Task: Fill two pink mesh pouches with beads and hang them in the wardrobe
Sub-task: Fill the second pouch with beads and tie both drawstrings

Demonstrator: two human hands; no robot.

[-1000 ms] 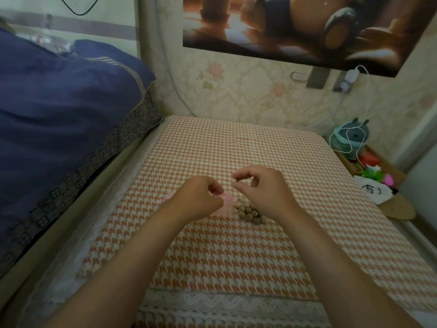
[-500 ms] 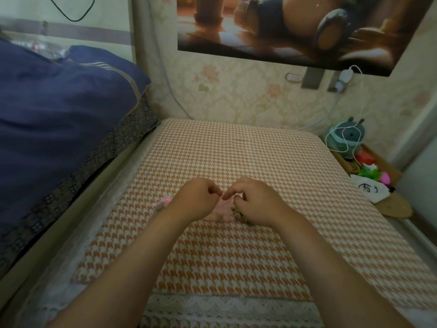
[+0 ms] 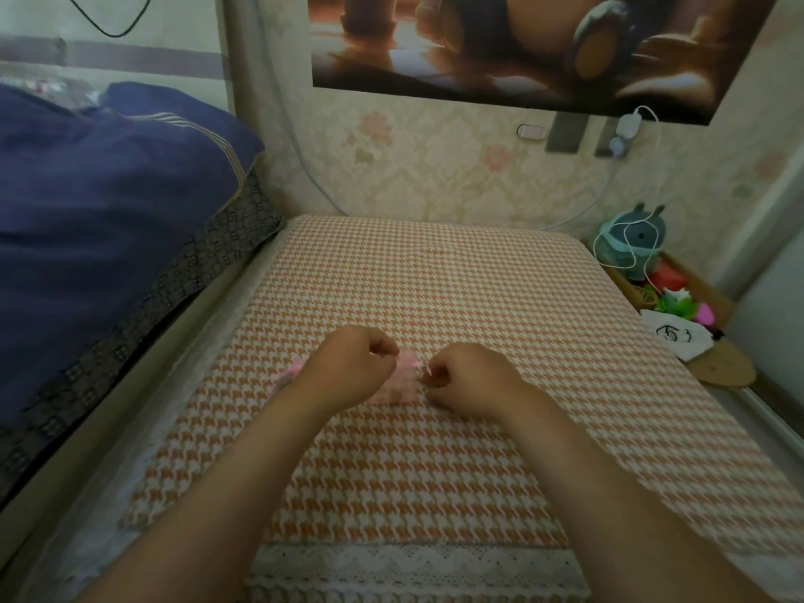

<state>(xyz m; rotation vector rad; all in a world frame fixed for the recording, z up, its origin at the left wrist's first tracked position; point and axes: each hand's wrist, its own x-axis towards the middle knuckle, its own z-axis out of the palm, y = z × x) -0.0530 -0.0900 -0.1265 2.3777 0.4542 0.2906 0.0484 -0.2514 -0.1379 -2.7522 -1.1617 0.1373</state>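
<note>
Right hand (image 3: 470,380) has dropped from the pouch mouth back onto the beads, fingers curled, pile hidden under it, can't tell if any are pinched. Left hand (image 3: 348,367) pinches pink mesh pouch (image 3: 402,378) on the houndstooth cloth (image 3: 435,276) — filling still under way

2 hands: left hand (image 3: 353,363), right hand (image 3: 472,380). Pink mesh pouch (image 3: 404,378) shows in 2 patches; whether 1 pouch or 2 is unclear. 1 houndstooth cloth (image 3: 435,276), 1 poster (image 3: 522,50), 1 teal plush toy (image 3: 631,241), 1 navy quilt (image 3: 108,189), 1 white charger (image 3: 628,124).
</note>
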